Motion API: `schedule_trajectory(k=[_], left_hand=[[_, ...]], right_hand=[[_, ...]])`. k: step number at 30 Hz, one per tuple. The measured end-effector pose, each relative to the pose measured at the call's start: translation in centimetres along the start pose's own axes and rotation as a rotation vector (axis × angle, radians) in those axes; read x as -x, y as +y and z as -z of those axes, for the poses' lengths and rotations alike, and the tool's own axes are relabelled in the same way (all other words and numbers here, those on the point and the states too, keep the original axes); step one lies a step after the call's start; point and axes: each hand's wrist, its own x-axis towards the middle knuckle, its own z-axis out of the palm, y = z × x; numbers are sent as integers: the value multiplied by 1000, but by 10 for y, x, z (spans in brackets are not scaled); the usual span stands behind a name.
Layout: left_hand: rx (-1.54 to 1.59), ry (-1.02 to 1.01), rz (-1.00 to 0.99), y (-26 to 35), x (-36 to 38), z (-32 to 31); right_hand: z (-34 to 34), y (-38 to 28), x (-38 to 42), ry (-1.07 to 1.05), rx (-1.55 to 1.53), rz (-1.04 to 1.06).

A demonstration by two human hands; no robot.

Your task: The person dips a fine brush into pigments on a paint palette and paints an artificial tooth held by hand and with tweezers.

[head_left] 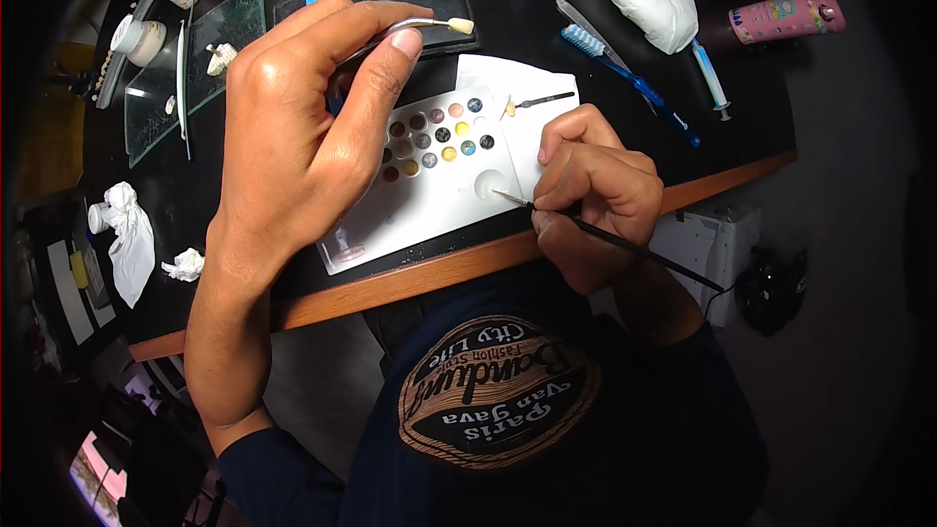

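Nearest, just beyond the wooden table edge [420,285], the right hand [600,190] pinches a thin brush [634,249] slantwise, its tip pointing up-left to the pale round spot [491,185] on the white palette [425,210] and its tail running down-right past the edge. Farther on, the left hand [303,127] grips a thin metal holder [416,22] above the palette's far side, its end aimed rightward, nearly level, bearing a small cream tooth [461,26]. Beyond lie a blue toothbrush [625,68] and a syringe [711,81].
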Motion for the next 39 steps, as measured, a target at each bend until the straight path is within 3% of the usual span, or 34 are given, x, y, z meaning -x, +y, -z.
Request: schedule_trajectory(k=[24, 27, 32, 35, 39], left_hand=[[39, -27, -2, 2, -1, 2], [15, -52, -123, -3, -4, 4], [57, -102, -169, -7, -4, 3], [96, -127, -204, -10, -6, 5], [137, -150, -248, -12, -8, 11]], right_hand=[[2, 0, -4, 3, 17, 72], [5, 2, -7, 55, -57, 102], [25, -17, -41, 123, -45, 319], [32, -23, -61, -1, 26, 461], [26, -20, -70, 81, 47, 524]])
